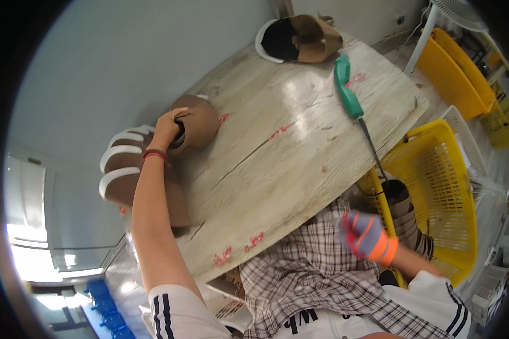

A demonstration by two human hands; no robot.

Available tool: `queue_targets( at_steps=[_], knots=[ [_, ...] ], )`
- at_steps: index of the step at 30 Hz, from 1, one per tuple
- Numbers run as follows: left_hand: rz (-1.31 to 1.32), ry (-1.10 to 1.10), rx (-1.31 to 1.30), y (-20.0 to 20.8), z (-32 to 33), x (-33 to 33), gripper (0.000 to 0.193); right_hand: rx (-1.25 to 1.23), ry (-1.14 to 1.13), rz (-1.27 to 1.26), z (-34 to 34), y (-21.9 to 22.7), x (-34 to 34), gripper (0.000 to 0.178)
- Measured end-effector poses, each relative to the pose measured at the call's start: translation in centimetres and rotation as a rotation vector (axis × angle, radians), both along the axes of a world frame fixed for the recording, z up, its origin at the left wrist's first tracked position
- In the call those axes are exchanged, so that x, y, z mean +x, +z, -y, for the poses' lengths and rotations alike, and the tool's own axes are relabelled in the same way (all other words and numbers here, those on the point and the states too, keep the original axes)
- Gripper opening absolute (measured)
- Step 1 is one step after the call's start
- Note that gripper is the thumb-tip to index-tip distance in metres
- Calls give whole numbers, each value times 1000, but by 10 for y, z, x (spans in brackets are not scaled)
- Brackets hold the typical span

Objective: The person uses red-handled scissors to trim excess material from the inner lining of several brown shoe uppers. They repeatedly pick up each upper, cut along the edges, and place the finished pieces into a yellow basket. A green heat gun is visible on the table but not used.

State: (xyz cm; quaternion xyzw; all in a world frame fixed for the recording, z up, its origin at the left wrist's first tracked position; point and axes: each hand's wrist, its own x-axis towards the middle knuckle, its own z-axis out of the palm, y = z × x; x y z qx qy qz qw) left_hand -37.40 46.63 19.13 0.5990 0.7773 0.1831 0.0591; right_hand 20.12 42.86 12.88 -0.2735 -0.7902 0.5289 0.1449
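Note:
My left hand (167, 131), bare with red bracelets at the wrist, reaches to the table's left side. Its fingers are closed over the edge of a brown curved piece (201, 121) that looks like a shoe upper. Close beside that forearm, a nested stack of similar brown pieces with white rims (121, 162) lies along the wall side. My right hand (367, 236), in a grey and orange glove, hovers above my lap near the yellow basket. Motion blurs its fingers, so their grip is unclear. A green-handled tool with a black cord (348, 90) lies apart from both hands.
Another brown piece with a white rim (311, 42) sits at the far end of the wood-patterned table (266, 164). The yellow basket (461, 198) at right holds stacked brown pieces (404, 212). Beyond are orange-yellow bins (455, 73) and a white fan (461, 14).

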Motion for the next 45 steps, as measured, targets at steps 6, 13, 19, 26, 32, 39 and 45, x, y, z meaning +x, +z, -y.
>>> queue_targets(
  at_steps=[6,13,19,26,32,39,45],
  knots=[
    [30,57,-130,-20,-39,-12,35,744,-610,72,-255,18,-93,24],
    [-21,-15,-14,-36,-77,-15,26,913,-119,237,-470,-4,-140,23],
    [97,87,8,-34,-26,-19,46,1418,-168,305,-374,75,-197,23],
    [7,-62,283,49,20,45,66,119,-352,-183,-261,157,-176,39],
    [443,-226,553,20,134,269,65,-347,-170,-284,-75,137,-121,46],
    [926,89,746,-68,290,298,50,-627,214,-303,64,127,-110,47],
    [1721,495,925,-89,384,339,50,563,250,137,69,34,-88,45]
  ],
)
